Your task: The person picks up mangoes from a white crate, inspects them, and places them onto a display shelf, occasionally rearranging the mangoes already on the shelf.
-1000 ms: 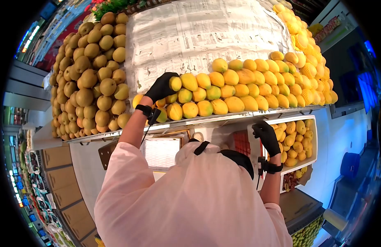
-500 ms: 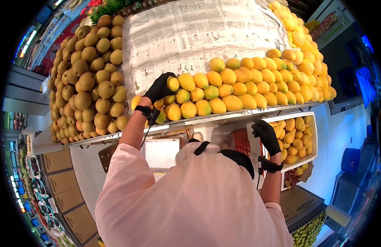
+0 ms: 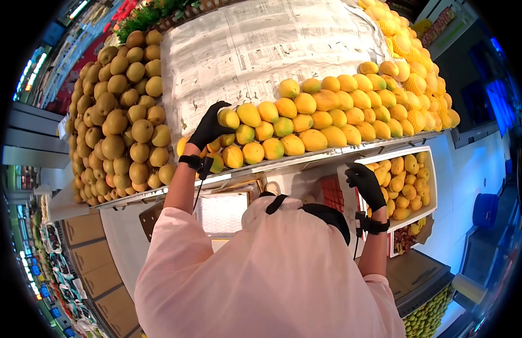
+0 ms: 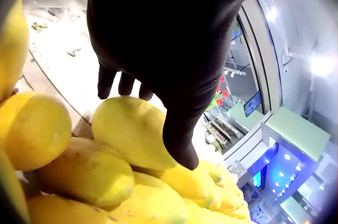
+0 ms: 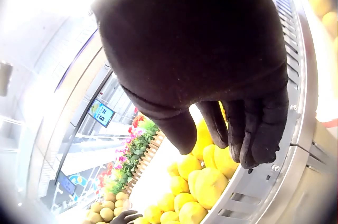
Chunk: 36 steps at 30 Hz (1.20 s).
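My left hand (image 3: pixel 210 127), in a black glove, grips a yellow mango (image 3: pixel 228 118) at the left end of the stacked rows. In the left wrist view the thumb (image 4: pixel 180 142) lies along one side of that mango (image 4: pixel 129 129) and fingertips reach over its far side. More mangoes (image 4: pixel 87 171) lie right beside and beneath it. My right hand (image 3: pixel 365 183), gloved too, hangs with loosely bent fingers and holds nothing. It is in front of the display's metal edge (image 3: pixel 306 163), beside a white box (image 3: pixel 433 186) full of mangoes.
Brown round fruit (image 3: pixel 117 115) is heaped left of the mango rows. Newspaper (image 3: pixel 261 50) covers the display behind them. Yellow fruit in foam nets (image 3: pixel 416 81) is piled at the right. A red crate (image 3: pixel 331 192) stands below the metal edge.
The display has shifted a little leftward in the head view. My left hand stays on the same end mango, and my right hand keeps its pose.
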Available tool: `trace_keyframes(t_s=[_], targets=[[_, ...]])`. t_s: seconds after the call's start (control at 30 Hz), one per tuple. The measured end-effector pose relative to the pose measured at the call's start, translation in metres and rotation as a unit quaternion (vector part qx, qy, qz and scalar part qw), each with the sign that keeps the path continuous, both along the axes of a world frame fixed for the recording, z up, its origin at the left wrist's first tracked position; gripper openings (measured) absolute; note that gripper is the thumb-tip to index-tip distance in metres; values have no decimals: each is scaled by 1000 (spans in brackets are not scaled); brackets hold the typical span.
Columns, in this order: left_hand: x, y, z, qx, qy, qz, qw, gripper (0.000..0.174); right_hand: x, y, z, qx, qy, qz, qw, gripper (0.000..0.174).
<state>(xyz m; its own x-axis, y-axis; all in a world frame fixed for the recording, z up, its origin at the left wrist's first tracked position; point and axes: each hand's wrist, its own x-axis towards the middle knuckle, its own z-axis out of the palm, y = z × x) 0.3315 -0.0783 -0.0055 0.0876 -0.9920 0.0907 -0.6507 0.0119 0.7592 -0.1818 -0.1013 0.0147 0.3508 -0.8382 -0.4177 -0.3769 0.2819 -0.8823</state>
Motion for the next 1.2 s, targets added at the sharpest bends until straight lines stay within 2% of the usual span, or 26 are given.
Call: trace_keyframes(t_s=[0.1, 0.17, 0.23, 0.27, 0.4, 0.5, 0.53, 0.57, 0.63, 0.67, 0.7, 0.77, 0.8, 0.9, 0.97, 1.03, 1.07, 1.1, 1.13, 1.2], targets=[[1, 0, 14, -27, 20, 36, 999, 74, -13, 3, -3, 14, -8, -14, 1000, 31], [1, -3, 14, -88, 35, 46, 994, 61, -22, 4, -3, 20, -17, -25, 999, 30], [-7, -8, 18, -119, 122, 69, 983, 53, -36, 3, -15, 33, -20, -27, 999, 26], [-16, -10, 20, -150, 140, 90, 975, 40, -45, 3, -24, 39, -22, -28, 999, 25], [-57, -16, 28, -152, 167, 121, 967, 23, -73, 8, -40, 57, -31, -46, 997, 23], [-94, -18, 26, -132, 220, 86, 963, 18, -98, 14, -55, 23, 3, -4, 1000, 18], [-109, -18, 27, -121, 201, 81, 969, 16, -103, 18, -59, 31, -1, -24, 999, 17], [-122, -19, 28, -121, 194, 53, 972, 15, -110, 21, -67, -12, 15, 2, 1000, 16], [-149, -19, 28, -92, 204, 39, 974, 14, -127, 32, -81, -42, 1, -23, 999, 15], [-163, -19, 26, -84, 219, 31, 972, 14, -135, 36, -90, -79, 30, -10, 996, 14], [-175, -20, 27, -76, 237, 0, 968, 14, -139, 41, -91, -70, 3, -43, 997, 13], [-201, -20, 27, -15, 250, -8, 968, 14, -146, 48, -84, -62, 46, -57, 995, 15], [-211, -22, 24, -23, 238, -29, 971, 14, -144, 51, -73, -6, 31, -103, 994, 17], [-241, -24, 24, -15, 240, -92, 966, 12, -164, 61, -86, -73, 61, -107, 990, 18], [-258, -23, 24, 4, 242, -109, 964, 12, -169, 65, -76, 5, 59, -168, 984, 14], [-275, -27, 24, 11, 238, -123, 963, 12, -182, 67, -90, 6, 65, -193, 979, 11], [-282, -27, 24, 11, 234, -129, 964, 12, -190, 70, -96, -4, 136, -183, 974, 15], [-289, -27, 24, 10, 230, -134, 964, 12, -190, 75, -90, 34, 81, -280, 956, 19], [-298, -26, 30, 18, 224, -129, 966, 12, -205, 77, -112, -53, 173, -202, 963, 19], [-310, -27, 30, 30, 213, -139, 967, 12, -234, 80, -155, -169, 270, -105, 942, 20]])
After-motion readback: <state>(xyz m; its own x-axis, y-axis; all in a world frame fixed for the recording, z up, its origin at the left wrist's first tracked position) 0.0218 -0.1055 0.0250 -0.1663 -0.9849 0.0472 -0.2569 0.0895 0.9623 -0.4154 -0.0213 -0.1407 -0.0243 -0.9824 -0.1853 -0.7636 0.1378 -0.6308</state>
